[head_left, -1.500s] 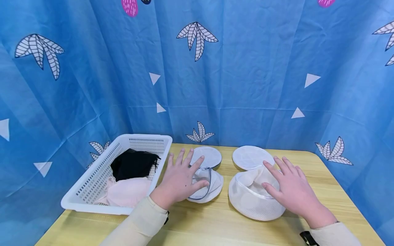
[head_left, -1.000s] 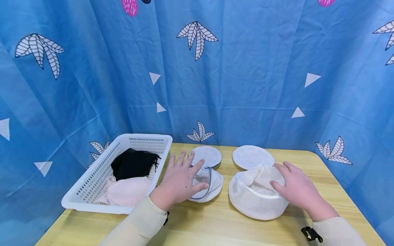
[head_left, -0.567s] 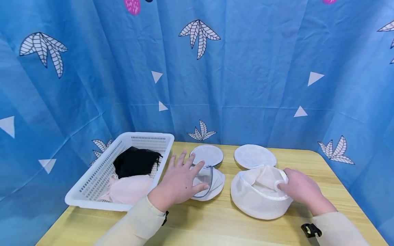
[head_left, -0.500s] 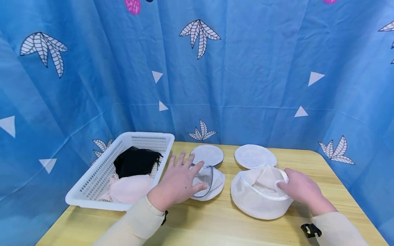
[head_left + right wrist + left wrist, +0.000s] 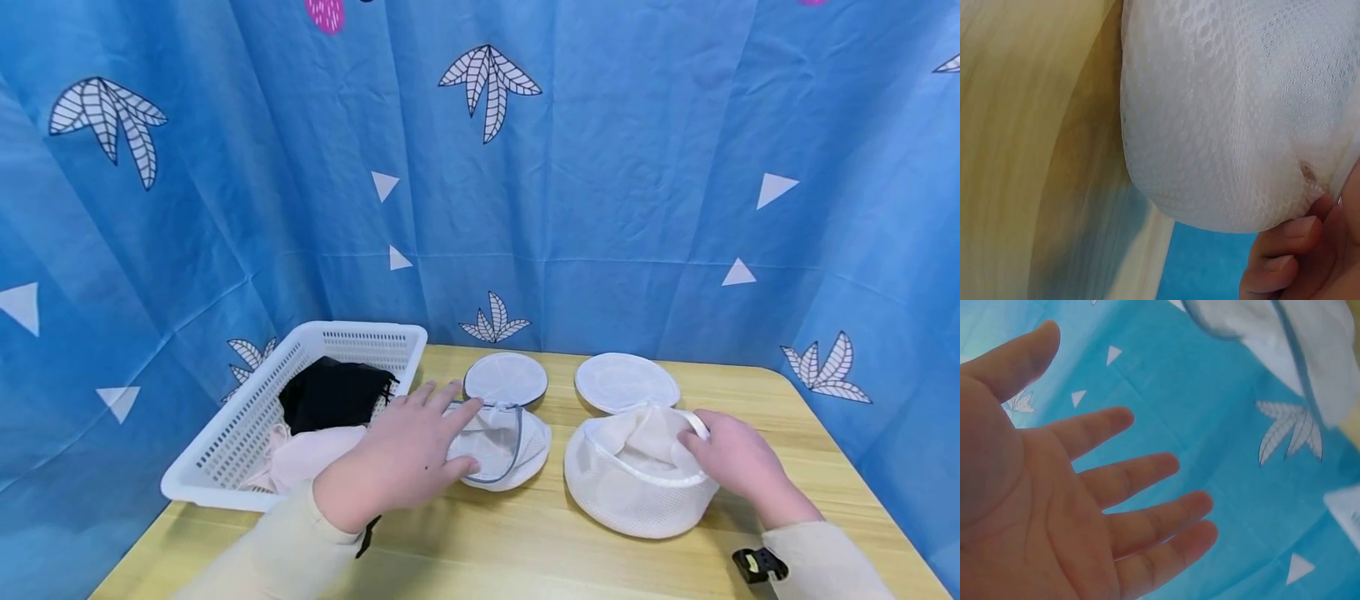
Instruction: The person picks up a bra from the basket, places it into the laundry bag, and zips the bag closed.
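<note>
Round white mesh bag (image 5: pixel 637 487), rim pinched by right hand (image 5: pixel 738 462), left hand (image 5: pixel 397 462) fingers spread flat.

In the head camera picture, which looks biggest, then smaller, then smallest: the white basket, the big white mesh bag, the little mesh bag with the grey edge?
1. white basket, plainly the biggest.
2. big white mesh bag, gripped at its rim by the right hand.
3. little mesh bag, under the left hand's fingertips.

Two mesh bags (image 5: pixel 633 487), one basket (image 5: pixel 225 450), two garments (image 5: pixel 330 396)
</note>
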Available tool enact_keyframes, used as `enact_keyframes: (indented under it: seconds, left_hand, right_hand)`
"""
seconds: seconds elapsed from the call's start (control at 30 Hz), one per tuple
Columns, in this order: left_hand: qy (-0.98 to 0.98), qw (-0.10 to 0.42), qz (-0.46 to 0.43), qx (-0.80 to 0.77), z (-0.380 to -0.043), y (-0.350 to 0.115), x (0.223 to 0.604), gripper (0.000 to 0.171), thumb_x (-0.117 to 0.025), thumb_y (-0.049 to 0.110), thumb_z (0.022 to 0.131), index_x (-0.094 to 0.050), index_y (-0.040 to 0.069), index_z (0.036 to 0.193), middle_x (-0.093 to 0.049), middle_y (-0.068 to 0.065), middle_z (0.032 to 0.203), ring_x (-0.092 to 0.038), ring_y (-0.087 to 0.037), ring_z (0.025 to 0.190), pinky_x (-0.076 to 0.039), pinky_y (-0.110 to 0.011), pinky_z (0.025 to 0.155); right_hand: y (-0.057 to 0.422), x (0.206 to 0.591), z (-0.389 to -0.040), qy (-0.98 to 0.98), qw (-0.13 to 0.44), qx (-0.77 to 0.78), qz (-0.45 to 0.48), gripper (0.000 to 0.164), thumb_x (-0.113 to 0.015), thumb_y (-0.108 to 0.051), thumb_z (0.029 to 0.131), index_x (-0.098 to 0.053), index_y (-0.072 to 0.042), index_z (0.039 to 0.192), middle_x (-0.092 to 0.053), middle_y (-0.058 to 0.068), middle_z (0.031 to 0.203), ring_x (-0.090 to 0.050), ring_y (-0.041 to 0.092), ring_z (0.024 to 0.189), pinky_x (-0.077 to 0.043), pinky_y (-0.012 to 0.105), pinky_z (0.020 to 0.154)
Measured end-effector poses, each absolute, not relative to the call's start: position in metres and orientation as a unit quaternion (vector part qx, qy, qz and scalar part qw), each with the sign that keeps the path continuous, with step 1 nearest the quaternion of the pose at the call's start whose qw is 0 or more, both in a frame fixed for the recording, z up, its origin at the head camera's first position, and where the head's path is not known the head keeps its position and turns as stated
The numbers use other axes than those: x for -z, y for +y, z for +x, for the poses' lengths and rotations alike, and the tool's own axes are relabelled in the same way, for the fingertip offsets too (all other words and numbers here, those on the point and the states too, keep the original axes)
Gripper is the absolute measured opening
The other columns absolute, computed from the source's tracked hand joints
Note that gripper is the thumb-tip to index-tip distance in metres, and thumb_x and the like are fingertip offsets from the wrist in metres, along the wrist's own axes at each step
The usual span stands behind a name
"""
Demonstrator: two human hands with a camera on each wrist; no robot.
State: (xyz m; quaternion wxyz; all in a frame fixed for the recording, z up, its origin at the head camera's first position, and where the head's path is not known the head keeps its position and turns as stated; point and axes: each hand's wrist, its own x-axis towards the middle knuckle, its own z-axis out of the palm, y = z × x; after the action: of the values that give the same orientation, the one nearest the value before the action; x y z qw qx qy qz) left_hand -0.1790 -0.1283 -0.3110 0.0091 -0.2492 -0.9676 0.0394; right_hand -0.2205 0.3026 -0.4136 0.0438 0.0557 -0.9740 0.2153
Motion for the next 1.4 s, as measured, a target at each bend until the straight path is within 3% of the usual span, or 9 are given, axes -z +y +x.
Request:
enact_keyframes:
  seconds: [0.33, 0.63, 0.93, 1.1, 1.4]
  left_hand:
    - [-0.974, 0.027, -0.215, -0.067, -0.2, -0.165, 0.281, 0.073, -0.058, 0.06, 0.097, -0.044, 0.016, 0.153, -0.044, -0.017, 0.153, -0.044, -0.041, 0.137, -0.04, -0.058, 0.105]
    - [-0.987, -0.019, -0.157, -0.01, -0.248, -0.21, 0.277, 0.069, -0.058, 0.051, 0.1, -0.043, 0.011, 0.154, -0.044, -0.022, 0.152, -0.042, -0.047, 0.137, -0.036, -0.062, 0.107]
    - [-0.991, -0.064, -0.119, 0.004, -0.302, -0.251, 0.299, 0.069, -0.058, 0.045, 0.101, -0.044, -0.001, 0.15, -0.046, -0.031, 0.146, -0.044, -0.051, 0.132, -0.037, -0.063, 0.104]
    - [-0.991, -0.083, -0.099, 0.03, -0.325, -0.271, 0.32, 0.071, -0.064, 0.041, 0.098, -0.043, -0.003, 0.15, -0.042, -0.033, 0.148, -0.038, -0.054, 0.135, -0.034, -0.065, 0.106]
    - [-0.989, -0.112, -0.066, 0.07, -0.338, -0.316, 0.367, 0.088, -0.071, 0.047, 0.092, -0.036, -0.007, 0.151, -0.035, -0.041, 0.147, -0.033, -0.06, 0.133, -0.034, -0.067, 0.104]
  right_hand:
    - [0.306, 0.417, -0.22, -0.972, 0.032, -0.229, 0.049, 0.022, -0.066, -0.03, 0.097, -0.067, -0.01, 0.103, -0.067, 0.005, 0.093, -0.06, 0.024, 0.082, -0.048, 0.047, 0.068]
    - [0.306, 0.422, -0.217, -0.97, 0.045, -0.234, 0.048, 0.022, -0.066, -0.025, 0.097, -0.066, -0.005, 0.106, -0.069, 0.01, 0.096, -0.064, 0.029, 0.087, -0.05, 0.053, 0.072]
    - [0.309, 0.426, -0.215, -0.969, 0.059, -0.232, 0.056, 0.018, -0.066, -0.022, 0.097, -0.066, -0.006, 0.103, -0.069, 0.008, 0.093, -0.064, 0.029, 0.085, -0.05, 0.053, 0.071]
    - [0.31, 0.425, -0.215, -0.97, 0.058, -0.231, 0.058, 0.017, -0.066, -0.021, 0.097, -0.066, -0.005, 0.103, -0.069, 0.009, 0.094, -0.065, 0.032, 0.088, -0.05, 0.055, 0.073]
    - [0.305, 0.426, -0.22, -0.97, 0.039, -0.234, 0.049, 0.014, -0.065, -0.022, 0.099, -0.063, -0.009, 0.098, -0.065, 0.004, 0.089, -0.06, 0.025, 0.082, -0.049, 0.05, 0.071]
